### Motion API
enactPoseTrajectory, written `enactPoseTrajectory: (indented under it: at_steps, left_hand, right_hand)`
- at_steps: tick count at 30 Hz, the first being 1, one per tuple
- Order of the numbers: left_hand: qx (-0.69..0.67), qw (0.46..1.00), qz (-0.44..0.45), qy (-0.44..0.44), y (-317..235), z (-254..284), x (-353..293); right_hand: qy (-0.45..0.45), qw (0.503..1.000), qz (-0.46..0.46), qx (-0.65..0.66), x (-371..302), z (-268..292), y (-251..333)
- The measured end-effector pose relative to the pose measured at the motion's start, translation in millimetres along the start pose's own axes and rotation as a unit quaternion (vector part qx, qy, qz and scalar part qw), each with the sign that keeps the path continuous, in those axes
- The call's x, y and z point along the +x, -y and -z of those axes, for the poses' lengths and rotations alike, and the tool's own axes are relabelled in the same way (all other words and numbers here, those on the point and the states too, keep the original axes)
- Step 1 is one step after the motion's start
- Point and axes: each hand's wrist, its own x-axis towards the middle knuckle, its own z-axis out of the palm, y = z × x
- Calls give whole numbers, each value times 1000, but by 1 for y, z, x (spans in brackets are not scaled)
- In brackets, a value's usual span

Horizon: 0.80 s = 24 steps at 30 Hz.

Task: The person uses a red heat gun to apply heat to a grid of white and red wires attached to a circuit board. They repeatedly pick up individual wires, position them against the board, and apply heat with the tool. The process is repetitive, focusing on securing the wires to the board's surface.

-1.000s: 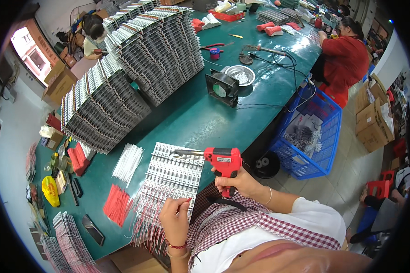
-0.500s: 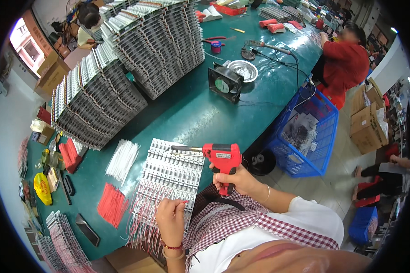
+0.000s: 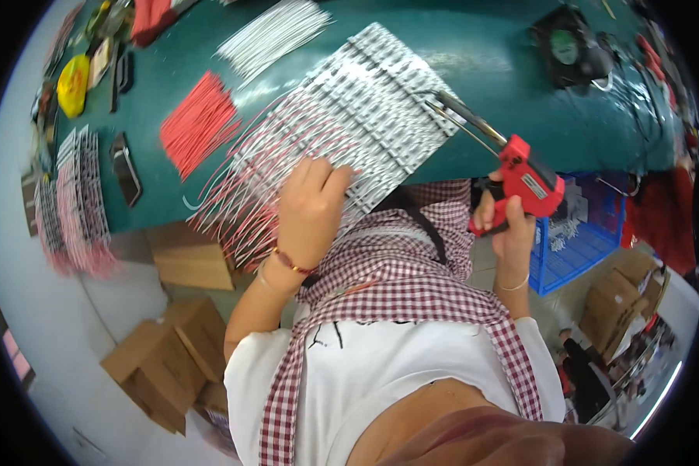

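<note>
My right hand (image 3: 511, 227) is wrapped round the grip of a red soldering gun (image 3: 534, 185). Its long metal tip and thin feed tube point up and left, over the right edge of a pale panel of circuit boards (image 3: 388, 97). Above the panel's lower part, my left hand (image 3: 312, 203) is closed in a pinch, with a bit of red wire just showing at the fingertips. Red and white wires (image 3: 260, 159) trail from the panel's left side over the table edge. Loose red wires (image 3: 199, 126) and white wires (image 3: 276, 35) lie in bundles left of and beyond the panel.
On the green table (image 3: 144, 93) sit a dark phone (image 3: 125, 168), a yellow object (image 3: 73, 85), stacked wired boards (image 3: 84, 198) and, at far right, a black fan (image 3: 565, 48). Below are a blue basket (image 3: 576, 252) and cardboard boxes (image 3: 159, 361).
My view has swung downward and turned, so the tall board stacks have left it. The soldering gun now stands further right of my left hand, its tip tilted up-left. Both hands keep their grip.
</note>
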Motion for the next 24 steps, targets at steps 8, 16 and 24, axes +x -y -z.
enactPoseTrajectory:
  at_steps: [8, 16, 24]
  left_hand:
    - [-15, 999, -31, -31, 7, -18, 10]
    - [-20, 999, -40, -29, 10, -30, 11]
    - [-30, 998, -43, -25, 14, -29, 12]
  right_hand:
    - [33, 997, -38, -60, -17, 8, -18]
    - [27, 989, -78, -124, -45, 10, -31]
    - [43, 974, -83, -207, -49, 2, -29]
